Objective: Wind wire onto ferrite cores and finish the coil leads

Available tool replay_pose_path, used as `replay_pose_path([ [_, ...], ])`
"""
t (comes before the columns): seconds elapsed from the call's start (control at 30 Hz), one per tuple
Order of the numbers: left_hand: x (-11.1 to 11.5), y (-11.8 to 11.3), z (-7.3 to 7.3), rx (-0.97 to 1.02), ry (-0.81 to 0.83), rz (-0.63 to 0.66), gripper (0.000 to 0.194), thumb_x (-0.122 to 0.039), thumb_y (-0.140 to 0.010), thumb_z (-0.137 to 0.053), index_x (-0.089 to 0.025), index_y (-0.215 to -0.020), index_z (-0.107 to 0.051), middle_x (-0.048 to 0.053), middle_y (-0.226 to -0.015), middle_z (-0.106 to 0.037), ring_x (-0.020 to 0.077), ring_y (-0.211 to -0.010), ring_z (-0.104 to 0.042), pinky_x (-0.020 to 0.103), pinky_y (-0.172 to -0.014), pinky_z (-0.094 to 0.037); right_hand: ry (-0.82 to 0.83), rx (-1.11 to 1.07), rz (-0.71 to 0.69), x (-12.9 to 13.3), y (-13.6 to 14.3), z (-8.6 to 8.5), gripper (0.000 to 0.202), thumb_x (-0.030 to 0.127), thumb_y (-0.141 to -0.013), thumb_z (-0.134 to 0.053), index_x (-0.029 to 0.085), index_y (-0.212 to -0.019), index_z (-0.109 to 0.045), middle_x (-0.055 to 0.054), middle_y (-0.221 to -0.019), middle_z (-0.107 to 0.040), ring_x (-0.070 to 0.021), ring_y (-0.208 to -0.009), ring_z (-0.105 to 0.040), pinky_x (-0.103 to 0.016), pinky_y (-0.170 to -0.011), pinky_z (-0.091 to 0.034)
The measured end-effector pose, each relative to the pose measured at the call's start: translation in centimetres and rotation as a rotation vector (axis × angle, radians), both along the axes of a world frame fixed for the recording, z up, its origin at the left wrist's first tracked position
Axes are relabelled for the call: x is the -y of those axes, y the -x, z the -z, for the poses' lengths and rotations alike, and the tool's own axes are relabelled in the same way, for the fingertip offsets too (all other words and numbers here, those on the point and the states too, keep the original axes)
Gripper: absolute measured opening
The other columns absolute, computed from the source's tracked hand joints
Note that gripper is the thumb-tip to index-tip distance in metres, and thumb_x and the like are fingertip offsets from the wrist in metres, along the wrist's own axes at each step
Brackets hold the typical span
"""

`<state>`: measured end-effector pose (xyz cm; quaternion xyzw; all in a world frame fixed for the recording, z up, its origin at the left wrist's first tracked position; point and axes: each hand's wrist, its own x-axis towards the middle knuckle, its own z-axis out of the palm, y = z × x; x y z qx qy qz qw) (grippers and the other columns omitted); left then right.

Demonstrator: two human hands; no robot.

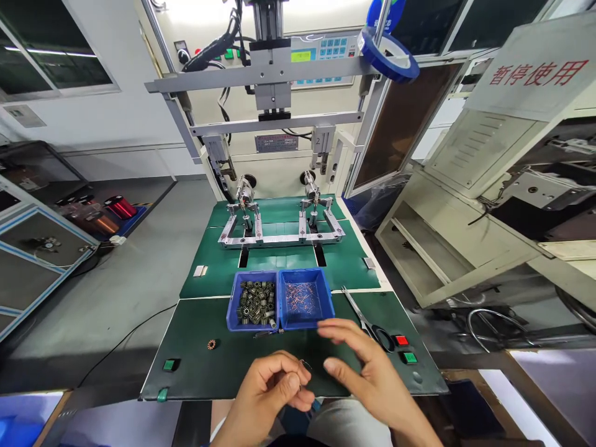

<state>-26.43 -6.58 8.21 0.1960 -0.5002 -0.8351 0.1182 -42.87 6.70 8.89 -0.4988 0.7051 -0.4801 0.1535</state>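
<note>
My left hand [278, 383] is closed near the table's front edge, its thumb and fingers pinched together. A thin, dark curved piece [306, 364] shows at its fingertips; what else it holds is hidden. To its right, my right hand [361, 363] is open, fingers apart, with nothing seen in it. Just beyond the hands stand two blue bins: the left bin [230, 318] holds many small metal cores, and the right bin [330, 305] has copper wire scraps [300, 298] on its bottom. A small copper-wound core [212, 344] lies alone on the table's left side.
Scissors [365, 318] with black handles lie right of the bins. A red button [401, 340] and green button [410, 358] sit at right, another green button [170, 365] at left. A winding machine's metal frame [282, 239] stands behind on the green table [200, 315].
</note>
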Motion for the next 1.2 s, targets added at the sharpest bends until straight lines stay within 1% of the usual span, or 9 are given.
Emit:
replay_pose_path([
  [0.13,0.1,0.4,0.6,0.004,-0.096,-0.065,0.028,-0.045,-0.072,-0.081,-0.018,-0.071,-0.076,0.003,-0.081,-0.067,0.0135,-0.061,-0.071,0.021,-0.058,-0.059,-0.324,-0.369,0.415,-2.7,3.5,4.0,0.029,0.03,-0.088,-0.051,0.015,-0.105,-0.07,-0.015,-0.099,-0.07,-0.0296,-0.09,-0.064,-0.047,-0.08,-0.055],
  [0.23,0.1,0.7,0.9,0.001,-0.14,-0.108,0.027,-0.045,-0.071,-0.082,-0.018,-0.071,-0.076,0.002,-0.08,-0.066,0.0128,-0.061,-0.071,0.021,-0.058,-0.058,-0.451,-0.487,0.523,-3.9,4.4,6.2,0.028,0.025,-0.084,-0.049,0.015,-0.096,-0.072,-0.014,-0.088,-0.069,-0.0309,-0.083,-0.063,-0.05,-0.081,-0.054],
  [0.43,0.1,1.3,0.2,0.021,-0.159,-0.138,0.026,-0.042,-0.068,-0.084,-0.018,-0.07,-0.075,0.002,-0.083,-0.065,0.0124,-0.065,-0.069,0.022,-0.061,-0.057,-0.48,-0.474,0.617,-4.1,4.3,6.7,0.035,0.029,-0.083,-0.043,0.013,-0.099,-0.07,-0.016,-0.084,-0.066,-0.0321,-0.079,-0.065,-0.05,-0.076,-0.055],
  [0.53,0.4,1.7,0.1,0.016,-0.161,-0.136,0.026,-0.043,-0.069,-0.084,-0.018,-0.071,-0.076,0.002,-0.085,-0.065,0.0128,-0.068,-0.069,0.023,-0.064,-0.057,-0.475,-0.287,0.645,-4.6,4.9,6.0,0.032,0.034,-0.08,-0.045,0.017,-0.094,-0.068,-0.013,-0.084,-0.067,-0.0307,-0.081,-0.067,-0.048,-0.076,-0.056],
  [0.63,0.7,2.5,0.1,0.019,-0.16,-0.169,0.028,-0.045,-0.067,-0.084,-0.018,-0.072,-0.076,0.002,-0.085,-0.066,0.0132,-0.07,-0.069,0.023,-0.064,-0.057,-0.36,0.223,0.546,-5.9,5.3,4.5,0.038,0.044,-0.078,-0.053,0.018,-0.103,-0.065,-0.011,-0.092,-0.066,-0.0272,-0.083,-0.067,-0.037,-0.064,-0.056],
  [0.73,1.1,3.5,-0.2,0.039,-0.166,-0.226,0.035,-0.049,-0.06,-0.087,-0.017,-0.069,-0.076,0.003,-0.082,-0.066,0.0141,-0.068,-0.069,0.023,-0.06,-0.057,-0.236,0.541,0.315,-7.0,5.2,2.3,0.043,0.045,-0.075,-0.067,0.021,-0.11,-0.066,-0.002,-0.082,-0.061,-0.0186,-0.072,-0.061,-0.029,-0.062,-0.052],
  [0.83,1.4,4.6,-0.7,0.065,-0.156,-0.244,0.041,-0.052,-0.052,-0.09,-0.016,-0.068,-0.075,0.003,-0.079,-0.067,0.0164,-0.07,-0.069,0.026,-0.062,-0.058,-0.208,0.6,0.103,-6.4,4.6,0.0,0.035,0.027,-0.066,-0.074,0.021,-0.1,-0.074,0.003,-0.071,-0.053,-0.0132,-0.064,-0.052,-0.027,-0.064,-0.047],
  [0.97,1.6,5.6,-0.8,0.059,-0.06,-0.206,0.042,-0.055,-0.055,-0.087,-0.016,-0.064,-0.073,0.003,-0.073,-0.067,0.0165,-0.075,-0.067,0.028,-0.071,-0.057,-0.267,0.604,-0.078,-2.9,4.4,-2.0,0.034,0.012,-0.055,-0.067,0.018,-0.088,-0.077,0.003,-0.073,-0.053,-0.0115,-0.065,-0.049,-0.024,-0.061,-0.041],
  [1.2,2.0,6.9,-0.5,0.123,-0.014,-0.182,0.047,-0.059,-0.053,-0.086,-0.016,-0.063,-0.07,0.003,-0.069,-0.07,0.0169,-0.073,-0.066,0.031,-0.074,-0.056,-0.271,0.659,-0.159,1.4,5.4,-1.6,0.03,0.011,-0.054,-0.068,0.016,-0.082,-0.074,0.005,-0.073,-0.049,-0.0083,-0.062,-0.045,-0.021,-0.057,-0.037],
])
